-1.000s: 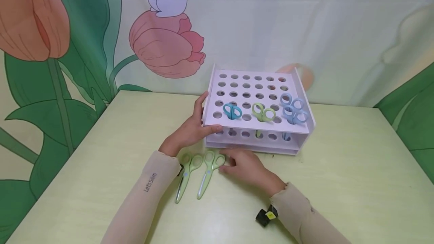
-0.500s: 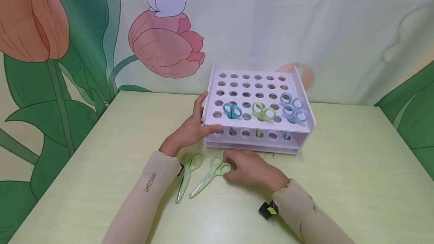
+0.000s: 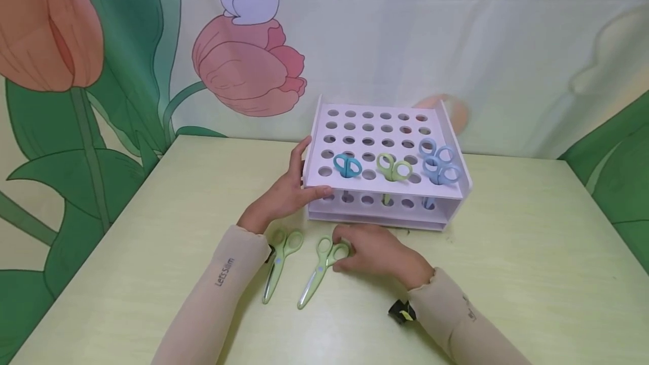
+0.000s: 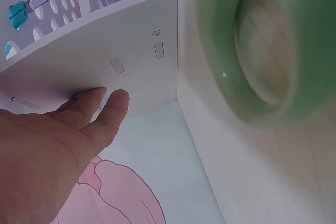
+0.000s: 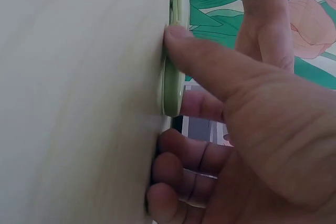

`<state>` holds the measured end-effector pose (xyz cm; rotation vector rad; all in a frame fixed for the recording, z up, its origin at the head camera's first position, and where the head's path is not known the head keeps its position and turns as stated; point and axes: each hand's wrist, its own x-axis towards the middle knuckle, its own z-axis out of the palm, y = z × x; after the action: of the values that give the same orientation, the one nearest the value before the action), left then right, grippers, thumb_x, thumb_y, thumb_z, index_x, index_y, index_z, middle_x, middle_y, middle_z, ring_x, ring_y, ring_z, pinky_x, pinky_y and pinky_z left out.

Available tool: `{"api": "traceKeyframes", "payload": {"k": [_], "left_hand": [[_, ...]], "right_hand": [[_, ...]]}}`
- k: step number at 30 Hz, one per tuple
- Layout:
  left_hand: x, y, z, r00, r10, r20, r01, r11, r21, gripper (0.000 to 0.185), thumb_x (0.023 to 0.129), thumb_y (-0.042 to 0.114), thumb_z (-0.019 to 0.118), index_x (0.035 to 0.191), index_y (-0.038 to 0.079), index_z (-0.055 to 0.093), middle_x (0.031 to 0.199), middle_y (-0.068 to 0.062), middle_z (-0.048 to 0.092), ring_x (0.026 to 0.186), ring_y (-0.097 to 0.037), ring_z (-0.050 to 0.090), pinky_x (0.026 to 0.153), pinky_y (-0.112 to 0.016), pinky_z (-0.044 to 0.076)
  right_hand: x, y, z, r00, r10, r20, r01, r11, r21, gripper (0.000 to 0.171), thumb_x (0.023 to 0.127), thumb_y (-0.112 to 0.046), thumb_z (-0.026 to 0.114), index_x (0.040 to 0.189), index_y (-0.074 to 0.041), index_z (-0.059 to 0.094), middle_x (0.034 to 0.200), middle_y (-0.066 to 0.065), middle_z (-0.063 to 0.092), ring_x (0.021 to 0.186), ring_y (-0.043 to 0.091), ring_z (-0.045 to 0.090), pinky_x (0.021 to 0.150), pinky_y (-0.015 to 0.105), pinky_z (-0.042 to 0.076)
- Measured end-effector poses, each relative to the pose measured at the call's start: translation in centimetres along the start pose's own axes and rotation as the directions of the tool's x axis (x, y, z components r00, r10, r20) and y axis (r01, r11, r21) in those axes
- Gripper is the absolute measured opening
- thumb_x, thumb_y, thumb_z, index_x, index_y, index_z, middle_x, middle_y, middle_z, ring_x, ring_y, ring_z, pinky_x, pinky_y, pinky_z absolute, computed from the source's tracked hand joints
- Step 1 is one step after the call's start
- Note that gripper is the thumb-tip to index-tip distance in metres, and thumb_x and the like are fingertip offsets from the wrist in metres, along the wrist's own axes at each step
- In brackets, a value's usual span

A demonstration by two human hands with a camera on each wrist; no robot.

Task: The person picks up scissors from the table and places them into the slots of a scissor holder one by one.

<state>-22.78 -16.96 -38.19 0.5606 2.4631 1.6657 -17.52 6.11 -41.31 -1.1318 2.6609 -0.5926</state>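
A white rack with rows of round holes stands mid-table. My left hand holds its front left corner, thumb across the front and fingers flat on the side panel. My right hand pinches the ring handle of a light green pair of scissors that lies on the table just before the rack. In the right wrist view the thumb presses on that handle. A second green pair lies beside my left sleeve. Teal scissors, green scissors and pale blue scissors stand in the rack's holes.
The pale green table reaches the wall with painted tulips. A small black and yellow band sits on my right wrist. Most holes at the rack's back hold nothing.
My right hand has taken the scissors' handle, drawn it slightly towards me and swung the blades. The left hand and the rack have stayed still.
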Motion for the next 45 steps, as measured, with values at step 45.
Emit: {"api": "traceKeyframes", "payload": {"k": [45], "left_hand": [[0.0,-0.1,0.1,0.999,0.037,0.02,-0.036,0.999,-0.037,0.109,0.092,0.019,0.078,0.157,0.042,-0.006,0.132,-0.008,0.057,0.107,-0.02,0.064,0.096,-0.043,0.045]], "right_hand": [[-2.5,-1.4,-6.6,0.99,0.014,-0.142,0.091,0.698,0.71,0.016,0.105,-0.004,0.052,0.117,-0.001,0.063,0.092,0.021,0.064,0.076,0.04,0.071,0.067,0.042,0.058]]}}
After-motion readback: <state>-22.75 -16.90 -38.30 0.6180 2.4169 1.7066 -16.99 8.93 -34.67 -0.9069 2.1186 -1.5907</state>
